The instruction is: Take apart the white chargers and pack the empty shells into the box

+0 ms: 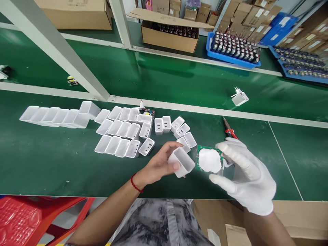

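One head-worn camera looked forward and sharply down, close above the wearer's bare left hand (156, 165) and white-gloved right hand (249, 174), catching grey-and-white patterned clothing (153, 225) at the bottom edge, spanning the flat green worktop (64, 167), right out to brown cardboard boxes (252, 15) stacked far beyond!

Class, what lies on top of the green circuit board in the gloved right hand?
A white patch covers most of the green circuit board, leaving green edges showing; anything beneath the patch is hidden.
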`<state>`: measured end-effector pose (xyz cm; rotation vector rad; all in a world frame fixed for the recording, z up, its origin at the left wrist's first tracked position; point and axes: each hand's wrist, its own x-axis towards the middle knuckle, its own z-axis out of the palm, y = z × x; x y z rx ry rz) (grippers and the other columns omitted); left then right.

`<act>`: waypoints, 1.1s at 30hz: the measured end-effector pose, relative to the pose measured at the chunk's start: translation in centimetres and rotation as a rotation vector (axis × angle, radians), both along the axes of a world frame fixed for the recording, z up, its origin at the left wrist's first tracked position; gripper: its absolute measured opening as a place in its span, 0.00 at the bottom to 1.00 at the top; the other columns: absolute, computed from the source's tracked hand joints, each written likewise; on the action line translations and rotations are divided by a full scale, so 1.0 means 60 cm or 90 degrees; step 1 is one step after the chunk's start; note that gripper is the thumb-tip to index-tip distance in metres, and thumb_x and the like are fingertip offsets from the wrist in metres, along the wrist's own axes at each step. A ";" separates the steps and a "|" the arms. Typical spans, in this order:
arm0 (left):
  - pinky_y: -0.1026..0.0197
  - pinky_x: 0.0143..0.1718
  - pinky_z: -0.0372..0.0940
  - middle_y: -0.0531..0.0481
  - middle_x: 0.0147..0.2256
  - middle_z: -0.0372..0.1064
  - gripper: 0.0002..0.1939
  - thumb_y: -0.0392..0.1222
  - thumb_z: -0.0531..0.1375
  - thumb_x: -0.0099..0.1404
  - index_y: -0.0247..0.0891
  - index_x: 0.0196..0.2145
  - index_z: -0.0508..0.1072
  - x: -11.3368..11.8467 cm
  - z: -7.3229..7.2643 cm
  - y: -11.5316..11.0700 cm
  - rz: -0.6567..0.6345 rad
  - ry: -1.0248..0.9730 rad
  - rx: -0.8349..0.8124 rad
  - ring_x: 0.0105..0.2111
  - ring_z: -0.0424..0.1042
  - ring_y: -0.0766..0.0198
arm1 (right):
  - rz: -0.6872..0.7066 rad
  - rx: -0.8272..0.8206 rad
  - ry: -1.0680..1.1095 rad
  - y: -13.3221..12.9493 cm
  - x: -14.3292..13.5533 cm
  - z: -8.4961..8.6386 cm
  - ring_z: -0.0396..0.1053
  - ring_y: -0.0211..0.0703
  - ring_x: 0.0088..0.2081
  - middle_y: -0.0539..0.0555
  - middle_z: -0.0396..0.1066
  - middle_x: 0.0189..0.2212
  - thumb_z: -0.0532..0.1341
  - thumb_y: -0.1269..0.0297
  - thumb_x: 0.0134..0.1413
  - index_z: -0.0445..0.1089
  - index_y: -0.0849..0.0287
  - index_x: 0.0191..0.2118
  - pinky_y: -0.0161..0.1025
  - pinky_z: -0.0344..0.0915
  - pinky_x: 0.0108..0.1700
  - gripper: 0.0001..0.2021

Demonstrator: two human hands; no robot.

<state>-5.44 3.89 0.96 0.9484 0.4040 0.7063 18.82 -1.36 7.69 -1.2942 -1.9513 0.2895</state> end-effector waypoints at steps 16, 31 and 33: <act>0.59 0.36 0.68 0.49 0.41 0.67 0.22 0.41 0.64 0.62 0.44 0.40 0.51 0.034 -0.002 -0.005 0.130 0.102 0.159 0.40 0.72 0.60 | -0.040 -0.067 0.055 -0.005 0.002 -0.001 0.68 0.52 0.44 0.54 0.70 0.45 0.71 0.62 0.50 0.63 0.40 0.62 0.52 0.70 0.45 0.34; 0.46 0.59 0.65 0.39 0.57 0.66 0.34 0.41 0.69 0.61 0.45 0.61 0.60 0.019 0.003 0.021 0.155 0.201 0.580 0.59 0.65 0.49 | 0.093 0.049 -0.305 0.019 -0.045 0.056 0.72 0.49 0.41 0.58 0.75 0.39 0.68 0.57 0.54 0.67 0.64 0.53 0.56 0.63 0.53 0.24; 0.46 0.59 0.65 0.40 0.56 0.67 0.33 0.40 0.68 0.61 0.45 0.60 0.61 0.022 0.005 0.019 0.168 0.208 0.584 0.59 0.66 0.50 | 0.080 0.056 -0.342 0.022 -0.052 0.061 0.73 0.49 0.39 0.57 0.75 0.38 0.67 0.58 0.55 0.69 0.64 0.50 0.55 0.62 0.52 0.20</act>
